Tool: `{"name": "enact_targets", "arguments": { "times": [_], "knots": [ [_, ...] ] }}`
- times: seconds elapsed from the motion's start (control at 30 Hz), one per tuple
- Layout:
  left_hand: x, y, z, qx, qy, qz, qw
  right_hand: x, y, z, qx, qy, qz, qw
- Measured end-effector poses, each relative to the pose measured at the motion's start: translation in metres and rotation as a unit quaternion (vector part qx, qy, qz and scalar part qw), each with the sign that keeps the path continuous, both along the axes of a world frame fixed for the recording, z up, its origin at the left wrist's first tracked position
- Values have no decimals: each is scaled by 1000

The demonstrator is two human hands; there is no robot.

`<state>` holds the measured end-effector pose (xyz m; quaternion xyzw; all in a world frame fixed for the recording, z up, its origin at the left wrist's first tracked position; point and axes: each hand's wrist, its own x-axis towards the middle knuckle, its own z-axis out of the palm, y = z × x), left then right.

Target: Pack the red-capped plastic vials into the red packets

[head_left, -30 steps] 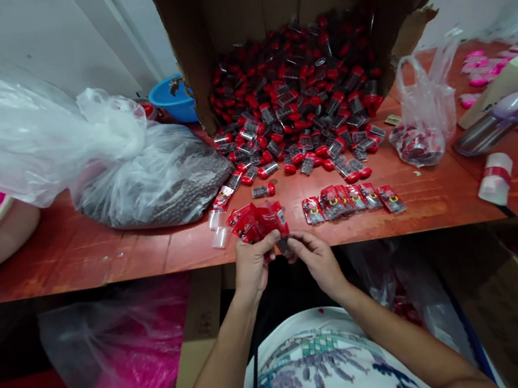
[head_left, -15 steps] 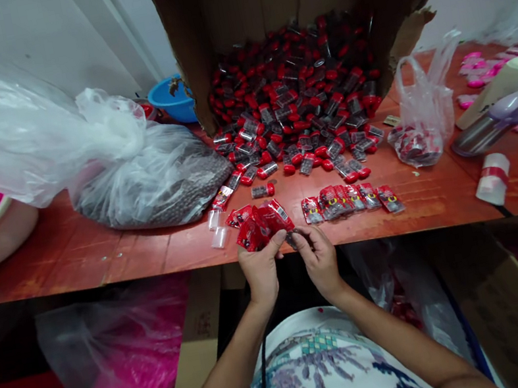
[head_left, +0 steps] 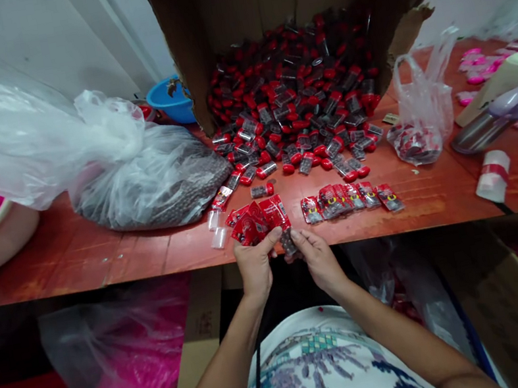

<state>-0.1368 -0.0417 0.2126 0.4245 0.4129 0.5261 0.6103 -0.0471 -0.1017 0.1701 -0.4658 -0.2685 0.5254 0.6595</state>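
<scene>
My left hand [head_left: 253, 267] is closed on a fanned bunch of red printed wrappers [head_left: 248, 225] at the table's front edge. Its thumb reaches across to a small clear container of dark beads [head_left: 288, 242]. My right hand [head_left: 319, 257] pinches that container from the other side. One red wrapper [head_left: 273, 212] stands directly above the container; whether the two are joined I cannot tell. To the right of my hands lies a row of red-wrapped containers [head_left: 333, 202]. A single red-capped container [head_left: 262, 191] lies behind the bunch, and clear plastic pieces [head_left: 218, 237] are to its left.
A big cardboard box [head_left: 183, 47] lies open towards me, spilling a heap of red-capped containers [head_left: 294, 107]. At left are a tied bag of dark beads [head_left: 151, 179] and a tub [head_left: 19, 226] of pink pieces. A small plastic bag [head_left: 420, 125] and bottles [head_left: 496, 118] stand right.
The bead container has come more fully into view between my hands, tilted more upright. The red wrappers have spread a little flatter, and both hands have shifted slightly left.
</scene>
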Motion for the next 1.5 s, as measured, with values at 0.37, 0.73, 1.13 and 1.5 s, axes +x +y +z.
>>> {"name": "enact_targets", "arguments": {
  "times": [0.37, 0.73, 1.13, 1.5],
  "knots": [
    [6, -10, -10, -59, -28, -16, 998, -4, -5, -4, 12, -216, -117, 969],
    [-2, -3, -11, -87, -54, -24, 994, 14, 0, -7, 133, -497, -224, 828],
    [-12, 4, -2, -98, -63, -56, 992, 1, -5, -1, 31, -207, -48, 977],
    [-7, -4, 1, -42, 4, -52, 998, -6, -8, 8, 33, -270, -98, 957]
  ]
}}
